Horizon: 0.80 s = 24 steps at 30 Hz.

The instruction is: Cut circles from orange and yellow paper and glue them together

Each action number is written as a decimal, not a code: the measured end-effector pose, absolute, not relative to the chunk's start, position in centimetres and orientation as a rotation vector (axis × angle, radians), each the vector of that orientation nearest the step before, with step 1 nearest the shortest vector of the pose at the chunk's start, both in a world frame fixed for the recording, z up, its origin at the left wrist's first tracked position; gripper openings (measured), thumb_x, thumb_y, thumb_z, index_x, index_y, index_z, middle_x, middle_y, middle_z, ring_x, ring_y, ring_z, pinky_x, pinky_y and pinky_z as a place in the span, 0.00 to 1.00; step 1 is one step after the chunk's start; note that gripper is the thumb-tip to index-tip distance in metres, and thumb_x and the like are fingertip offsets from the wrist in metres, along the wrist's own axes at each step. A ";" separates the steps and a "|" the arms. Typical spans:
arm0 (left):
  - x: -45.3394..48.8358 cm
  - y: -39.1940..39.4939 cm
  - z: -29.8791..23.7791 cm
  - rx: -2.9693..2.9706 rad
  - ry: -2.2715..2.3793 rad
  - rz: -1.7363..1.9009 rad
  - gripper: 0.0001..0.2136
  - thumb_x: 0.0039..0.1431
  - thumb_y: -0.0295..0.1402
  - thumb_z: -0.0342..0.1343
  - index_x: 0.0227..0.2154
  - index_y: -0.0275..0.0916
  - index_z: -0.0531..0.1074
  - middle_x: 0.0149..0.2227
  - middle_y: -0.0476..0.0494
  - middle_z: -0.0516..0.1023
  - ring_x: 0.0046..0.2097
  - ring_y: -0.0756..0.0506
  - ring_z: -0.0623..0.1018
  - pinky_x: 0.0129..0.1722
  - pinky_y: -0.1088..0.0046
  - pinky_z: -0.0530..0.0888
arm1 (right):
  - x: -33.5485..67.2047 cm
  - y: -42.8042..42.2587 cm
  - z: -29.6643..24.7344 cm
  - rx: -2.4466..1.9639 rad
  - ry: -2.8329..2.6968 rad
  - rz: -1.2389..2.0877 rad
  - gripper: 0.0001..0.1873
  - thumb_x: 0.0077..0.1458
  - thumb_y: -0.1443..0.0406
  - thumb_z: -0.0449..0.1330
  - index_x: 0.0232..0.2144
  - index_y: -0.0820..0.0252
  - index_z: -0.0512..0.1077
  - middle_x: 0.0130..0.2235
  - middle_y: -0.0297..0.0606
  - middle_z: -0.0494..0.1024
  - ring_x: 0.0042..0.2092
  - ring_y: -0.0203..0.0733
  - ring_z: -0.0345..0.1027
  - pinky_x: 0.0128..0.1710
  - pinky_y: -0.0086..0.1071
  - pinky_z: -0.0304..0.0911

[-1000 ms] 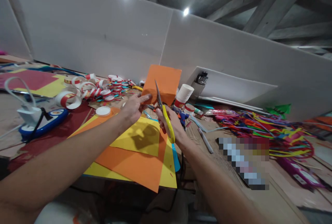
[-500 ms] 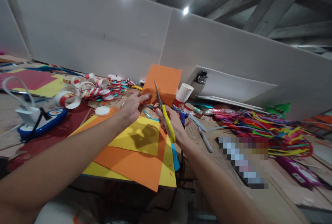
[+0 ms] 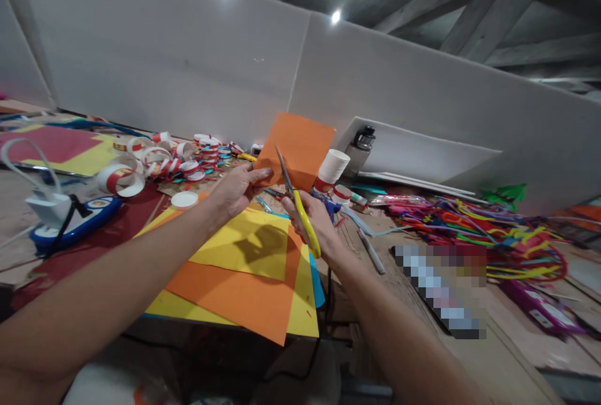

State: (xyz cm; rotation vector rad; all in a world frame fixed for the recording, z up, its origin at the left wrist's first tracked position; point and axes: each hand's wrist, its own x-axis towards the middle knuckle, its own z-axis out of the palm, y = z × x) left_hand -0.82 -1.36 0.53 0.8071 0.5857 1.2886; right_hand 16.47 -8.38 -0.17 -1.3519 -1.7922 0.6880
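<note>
My left hand (image 3: 239,187) pinches the lower left corner of an orange sheet of paper (image 3: 305,142), thumb on top, and holds it up above the table. A pair of scissors (image 3: 305,220) with yellow handles is gripped in my right hand (image 3: 315,220). The scissor blades point up and away, in front of the orange sheet; I cannot tell whether they bite into it. Under my hands lie a yellow sheet (image 3: 248,255), on which their shadow falls, and a larger orange sheet (image 3: 239,298).
Cut paper cup rings (image 3: 123,179) lie at the left, near a blue power strip (image 3: 77,230). A stack of paper cups (image 3: 334,168) and a dark-capped bottle (image 3: 360,149) stand behind my right hand. Colourful pipe cleaners (image 3: 469,226) are heaped at the right.
The orange sheet has tilted slightly, its top edge now leaning to the right. Both hands keep their grip, and the scissors have barely shifted.
</note>
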 end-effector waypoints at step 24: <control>-2.1 -0.3 0.7 0.925 0.588 1.181 0.06 0.45 0.20 0.65 0.29 0.32 0.78 0.29 0.43 0.80 0.26 0.52 0.77 0.22 0.82 0.69 | 16.7 -8.6 0.6 -1.356 -1.828 0.691 0.25 0.53 0.42 0.58 0.26 0.57 0.65 0.23 0.31 0.63 0.25 0.35 0.56 0.23 0.28 0.53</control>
